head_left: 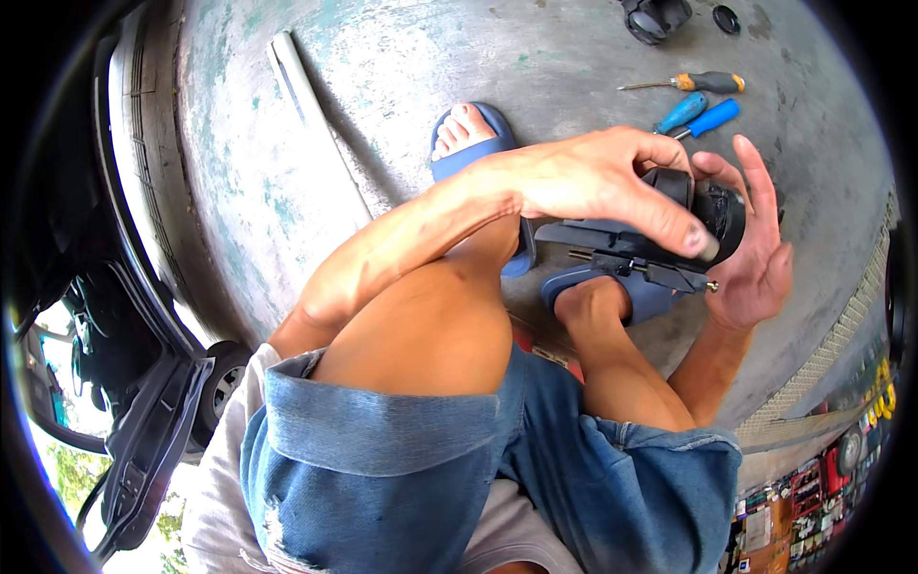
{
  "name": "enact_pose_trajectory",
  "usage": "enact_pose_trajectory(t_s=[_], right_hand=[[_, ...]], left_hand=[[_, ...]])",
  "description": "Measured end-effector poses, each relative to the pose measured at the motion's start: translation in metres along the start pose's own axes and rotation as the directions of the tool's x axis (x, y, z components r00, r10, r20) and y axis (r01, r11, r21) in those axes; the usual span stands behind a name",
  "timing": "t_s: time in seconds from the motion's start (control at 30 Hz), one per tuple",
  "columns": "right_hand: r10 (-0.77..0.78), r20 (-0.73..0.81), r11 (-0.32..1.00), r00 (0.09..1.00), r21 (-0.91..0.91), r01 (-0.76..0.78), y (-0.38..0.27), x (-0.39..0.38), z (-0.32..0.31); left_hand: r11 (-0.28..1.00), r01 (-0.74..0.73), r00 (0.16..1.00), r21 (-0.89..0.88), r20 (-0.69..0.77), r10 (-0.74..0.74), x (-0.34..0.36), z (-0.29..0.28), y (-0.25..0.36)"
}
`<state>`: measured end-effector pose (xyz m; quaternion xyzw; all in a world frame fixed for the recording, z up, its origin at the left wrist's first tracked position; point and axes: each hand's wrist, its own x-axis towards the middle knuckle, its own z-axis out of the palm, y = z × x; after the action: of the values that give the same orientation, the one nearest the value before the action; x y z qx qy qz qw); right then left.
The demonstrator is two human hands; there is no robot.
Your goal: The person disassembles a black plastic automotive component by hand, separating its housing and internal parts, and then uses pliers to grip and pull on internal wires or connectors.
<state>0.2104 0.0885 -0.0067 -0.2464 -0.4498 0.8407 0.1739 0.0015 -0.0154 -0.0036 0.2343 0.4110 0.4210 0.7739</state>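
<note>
My left hand [612,182] is closed around the upper part of a black plastic assembly [660,272], thumb across its front. The assembly has a round, drum-like end [719,222], plus a flat bracket below with small brass-coloured screw ends. I cannot tell exactly what kind of part it is. Beside the round end, my right hand [760,253] has its fingers stretched up and spread, the palm facing the part. Whether that palm touches it is hard to see. Both hands are above my right sandal [564,280], between my bent knees.
An orange-and-black screwdriver [710,82], a teal-handled tool [683,111] and a blue-handled screwdriver [715,117] lie on the concrete beyond my hands. Farther off are a black housing [656,17] and a black ring [726,19]. A long pale strip [304,91] lies left; a car door [158,464] stands open.
</note>
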Motion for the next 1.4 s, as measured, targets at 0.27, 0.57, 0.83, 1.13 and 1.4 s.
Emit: enact_pose_trajectory(t_s=[0.27,0.57,0.83,1.13,1.4], right_hand=[[-0.134,-0.023,0.979,0.991,-0.161,0.128,0.006,0.007,0.005],[-0.153,-0.052,0.978,0.987,-0.149,0.144,0.004,0.007,0.001],[-0.113,-0.010,0.980,0.994,-0.163,0.110,0.008,0.012,-0.001],[-0.009,0.009,0.991,1.000,-0.136,0.010,0.011,0.014,-0.009],[0.055,-0.056,0.992,0.997,-0.108,-0.061,0.008,0.015,-0.003]], left_hand=[[0.866,-0.089,0.994,0.492,-0.015,0.111,-0.002,0.010,0.002],[0.898,-0.071,0.997,0.435,-0.007,0.083,0.004,0.014,0.003],[0.948,-0.053,0.998,0.313,-0.009,0.059,0.000,0.014,0.004],[0.964,0.015,1.000,0.266,0.020,-0.021,0.005,0.014,0.000],[0.980,0.003,0.999,0.198,0.033,-0.009,0.007,0.014,-0.005]])
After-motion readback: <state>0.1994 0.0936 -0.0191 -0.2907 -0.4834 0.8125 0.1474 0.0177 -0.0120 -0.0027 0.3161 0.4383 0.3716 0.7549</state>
